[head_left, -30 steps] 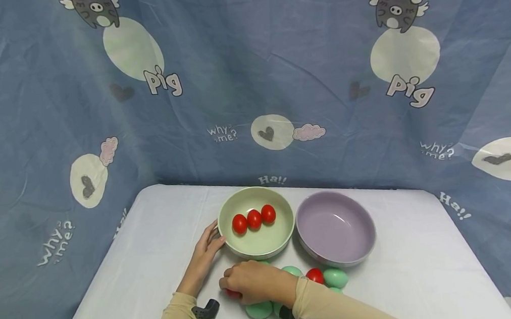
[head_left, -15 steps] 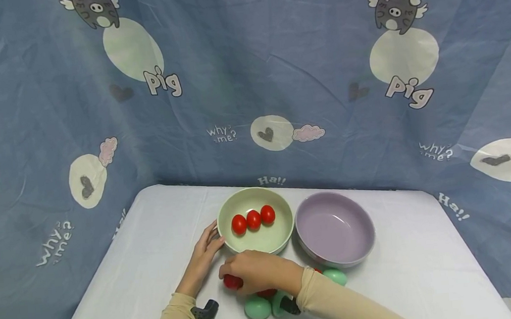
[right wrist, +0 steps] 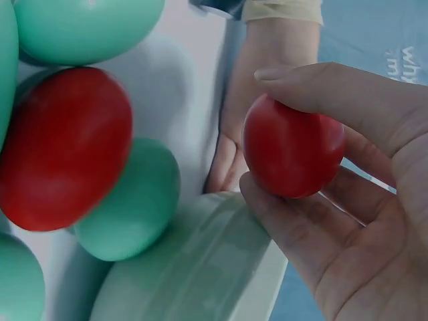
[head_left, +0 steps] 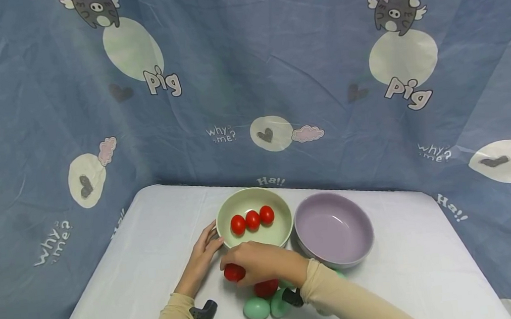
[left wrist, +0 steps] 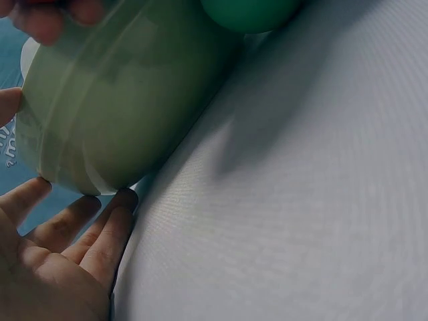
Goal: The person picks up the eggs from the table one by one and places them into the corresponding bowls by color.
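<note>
Right hand (head_left: 254, 262): raised, grip clamped on red egg (head_left: 234, 272). Left hand (head_left: 203, 250): grip apart, fingers straight, touching bowl (head_left: 269, 237).

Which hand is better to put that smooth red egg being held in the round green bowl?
Probably the right hand: it pinches the smooth red egg near the round green bowl, while the left hand only touches that bowl's side.

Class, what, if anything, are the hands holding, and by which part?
The right hand pinches a red egg by its sides; the left hand grips nothing, only touching the green bowl.
</note>
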`<state>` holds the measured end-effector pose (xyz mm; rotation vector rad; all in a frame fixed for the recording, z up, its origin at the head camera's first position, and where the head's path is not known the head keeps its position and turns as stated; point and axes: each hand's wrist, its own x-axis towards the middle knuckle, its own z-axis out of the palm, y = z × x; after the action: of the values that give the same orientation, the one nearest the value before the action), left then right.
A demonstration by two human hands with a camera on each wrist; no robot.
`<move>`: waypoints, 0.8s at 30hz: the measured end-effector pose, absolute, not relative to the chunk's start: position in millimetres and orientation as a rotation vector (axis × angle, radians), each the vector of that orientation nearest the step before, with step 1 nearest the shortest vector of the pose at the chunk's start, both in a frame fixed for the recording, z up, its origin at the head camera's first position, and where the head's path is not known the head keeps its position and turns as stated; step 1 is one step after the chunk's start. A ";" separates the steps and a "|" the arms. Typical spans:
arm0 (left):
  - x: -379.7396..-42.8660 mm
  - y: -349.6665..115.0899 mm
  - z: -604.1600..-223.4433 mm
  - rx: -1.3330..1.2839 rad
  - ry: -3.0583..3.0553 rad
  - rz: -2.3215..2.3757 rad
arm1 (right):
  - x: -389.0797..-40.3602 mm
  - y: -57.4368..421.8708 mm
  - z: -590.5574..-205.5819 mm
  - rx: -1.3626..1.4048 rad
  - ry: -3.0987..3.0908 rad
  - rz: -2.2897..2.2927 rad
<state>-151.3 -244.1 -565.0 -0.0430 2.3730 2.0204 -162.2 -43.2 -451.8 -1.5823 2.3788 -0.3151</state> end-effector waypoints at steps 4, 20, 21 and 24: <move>-152.2 -243.5 -565.1 -0.021 2.386 2.028 | -165.4 -42.0 -448.9 -1.574 2.374 -0.360; -155.8 -245.6 -569.4 -0.019 2.400 2.022 | -184.3 -33.4 -427.6 -1.464 2.406 -0.468; -155.9 -245.5 -569.8 -0.017 2.403 2.019 | -186.3 -32.8 -427.2 -1.462 2.408 -0.474; -155.9 -245.5 -570.3 -0.006 2.397 2.025 | -191.8 -31.6 -427.2 -1.441 2.415 -0.490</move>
<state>-155.9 -245.5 -570.3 -0.0062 2.3966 2.0254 -191.8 -31.6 -427.2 -1.4405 2.4147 -0.4897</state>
